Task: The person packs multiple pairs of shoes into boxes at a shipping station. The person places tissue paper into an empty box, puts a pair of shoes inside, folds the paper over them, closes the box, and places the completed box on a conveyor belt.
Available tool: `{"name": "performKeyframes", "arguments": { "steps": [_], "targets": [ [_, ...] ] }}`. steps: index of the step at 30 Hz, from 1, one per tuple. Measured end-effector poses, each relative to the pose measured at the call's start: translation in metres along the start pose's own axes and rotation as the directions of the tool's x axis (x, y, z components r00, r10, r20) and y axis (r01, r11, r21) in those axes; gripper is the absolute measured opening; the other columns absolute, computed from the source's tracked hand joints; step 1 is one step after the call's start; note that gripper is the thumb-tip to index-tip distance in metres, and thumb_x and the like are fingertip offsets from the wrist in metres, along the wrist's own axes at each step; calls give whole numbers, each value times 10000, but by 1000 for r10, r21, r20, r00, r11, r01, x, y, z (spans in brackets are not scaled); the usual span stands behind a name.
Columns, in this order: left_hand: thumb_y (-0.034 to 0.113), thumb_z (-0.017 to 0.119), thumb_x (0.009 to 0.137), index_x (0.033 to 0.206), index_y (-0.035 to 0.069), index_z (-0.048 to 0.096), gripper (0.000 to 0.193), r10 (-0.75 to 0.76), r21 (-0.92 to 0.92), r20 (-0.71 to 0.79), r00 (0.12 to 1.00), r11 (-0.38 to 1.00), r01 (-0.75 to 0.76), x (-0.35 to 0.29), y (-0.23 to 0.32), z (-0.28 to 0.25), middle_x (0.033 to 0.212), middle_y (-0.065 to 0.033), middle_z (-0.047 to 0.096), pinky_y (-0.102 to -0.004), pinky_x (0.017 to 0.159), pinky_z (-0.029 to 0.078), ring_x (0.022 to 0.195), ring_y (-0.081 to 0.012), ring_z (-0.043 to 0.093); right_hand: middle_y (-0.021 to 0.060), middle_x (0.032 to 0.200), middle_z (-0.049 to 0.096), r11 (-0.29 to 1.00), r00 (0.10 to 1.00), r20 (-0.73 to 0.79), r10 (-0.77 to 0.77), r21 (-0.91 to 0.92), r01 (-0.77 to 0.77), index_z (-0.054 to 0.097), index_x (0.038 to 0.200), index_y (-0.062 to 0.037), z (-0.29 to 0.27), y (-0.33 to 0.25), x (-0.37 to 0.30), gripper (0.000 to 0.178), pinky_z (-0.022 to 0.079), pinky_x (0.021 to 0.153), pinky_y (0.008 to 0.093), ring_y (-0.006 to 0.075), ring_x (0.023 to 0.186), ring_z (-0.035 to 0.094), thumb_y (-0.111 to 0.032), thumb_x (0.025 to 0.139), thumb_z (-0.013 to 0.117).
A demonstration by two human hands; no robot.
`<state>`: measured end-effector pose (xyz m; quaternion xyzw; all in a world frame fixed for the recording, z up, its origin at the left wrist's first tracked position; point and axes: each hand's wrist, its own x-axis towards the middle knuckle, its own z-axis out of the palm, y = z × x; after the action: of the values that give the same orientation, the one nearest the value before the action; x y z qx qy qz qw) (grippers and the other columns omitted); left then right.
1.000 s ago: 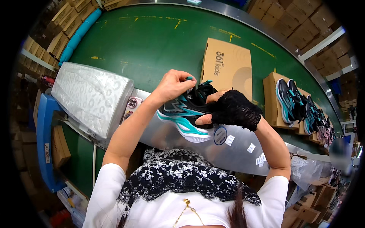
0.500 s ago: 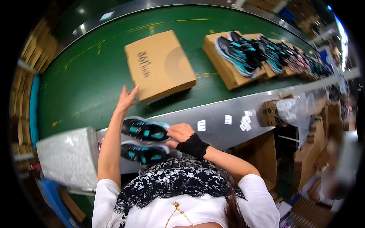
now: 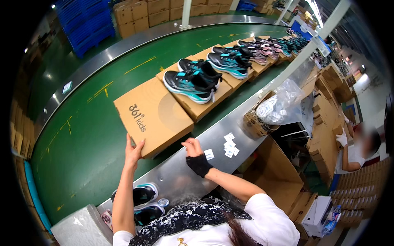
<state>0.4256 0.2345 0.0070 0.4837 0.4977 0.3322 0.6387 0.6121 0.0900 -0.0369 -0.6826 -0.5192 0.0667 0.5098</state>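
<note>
A closed brown shoebox [image 3: 150, 110] lies on the green conveyor. My left hand [image 3: 133, 155] grips its near left corner, with the thumb on the near side and the fingers along the left side. My right hand [image 3: 193, 148], in a black fingerless wrist cover [image 3: 199, 165], hovers just off the box's near right corner, above the metal ledge. Its fingers are loosely bent and slightly apart, with nothing visible in them. Beside my left forearm, a pair of black and teal sneakers [image 3: 141, 196] sits on the ledge, partly covered by the arm and my lace-trimmed clothing.
Further boxes with sneakers [image 3: 195, 80] on top line the conveyor to the right. White labels [image 3: 230, 146] lie on the metal ledge [image 3: 180, 176]. Beyond them stands a cut-down carton [image 3: 258, 119] with a plastic bag. A gloved co-worker [image 3: 357, 151] is at the right.
My view has turned right. The shoebox now meets the neighbouring box in the row, and my left hand is on its corner. My right hand has left the sneakers and moved towards the labels.
</note>
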Motion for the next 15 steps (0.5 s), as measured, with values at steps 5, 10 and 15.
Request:
{"name": "performKeyframes", "arguments": {
  "steps": [5,10,15],
  "targets": [
    [191,614,796,1372,81,106,776,300,205,-43,953,936,-286,-28,48,4,817,-95,548,-238,394,406,609,-115,546,156,1108,474,881,899,201,-390,-202,427,494,1090,-26,3,-75,58,588,478,719,368,316,881,539,-222,573,696],
    [300,454,890,1359,91,188,578,305,-226,12,952,929,-294,-61,80,6,947,-74,523,-206,600,425,734,-106,527,166,1026,536,902,906,-123,-406,106,419,495,1037,34,22,-81,86,603,483,721,365,327,837,557,-255,557,718],
    [181,555,798,1265,64,385,510,584,708,138,800,507,-492,-57,20,-42,1064,-141,510,-305,789,413,903,-247,527,154,770,585,825,968,-2,252,523,-214,499,1053,27,14,-103,88,538,458,615,290,185,692,576,-337,695,670]
  ]
}}
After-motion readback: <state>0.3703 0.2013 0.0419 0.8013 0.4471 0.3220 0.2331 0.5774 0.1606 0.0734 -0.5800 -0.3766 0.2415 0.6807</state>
